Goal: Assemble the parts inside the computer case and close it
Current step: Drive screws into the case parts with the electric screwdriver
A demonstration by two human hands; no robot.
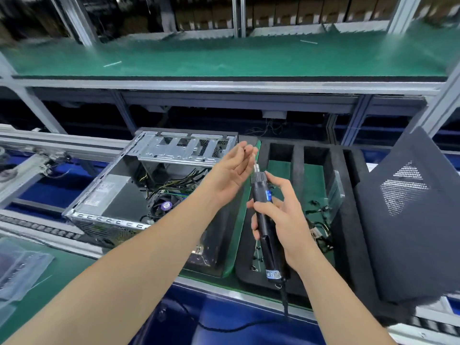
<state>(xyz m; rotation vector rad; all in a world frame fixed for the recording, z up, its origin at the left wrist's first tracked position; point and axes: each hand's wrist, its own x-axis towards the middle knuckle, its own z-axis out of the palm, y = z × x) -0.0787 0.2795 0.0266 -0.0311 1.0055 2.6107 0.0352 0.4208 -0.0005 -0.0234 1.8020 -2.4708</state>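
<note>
Step in hand, as I judge it: loading a screw onto the driver before fastening inside the case.

- Right hand (286, 215): fingers wrapped round the body of the electric screwdriver (263, 207), held upright with its bit (254, 158) pointing up.
- Left hand (231, 170): palm showing, fingers nearly straight, their tips drawn together at the bit's end. Whether they pinch a screw is too small to tell.
- Computer case (112, 195): on the table left of both hands, on its side, open face up. Side panel (408, 220) is off, propped tilted at the table's right edge.

To do it well: keep the driver steady and vertical, seat the screw square on the bit, stay off the trigger until the tip is in its hole, and mind the trailing cord.

Materials:
- Case is bare stamped sheet steel with sharp folded rims and punched slots. Loose wiring and a round fan (165, 204) lie inside.
- Driver is a smooth black cylinder with a knurled metal collar.
- Foam tray (348, 195) is matte black, soft, cut into oblong pockets.
- Panel is dark and flat, with diamond-shaped perforated vents.
- Table mat is green and rubbery.
</note>
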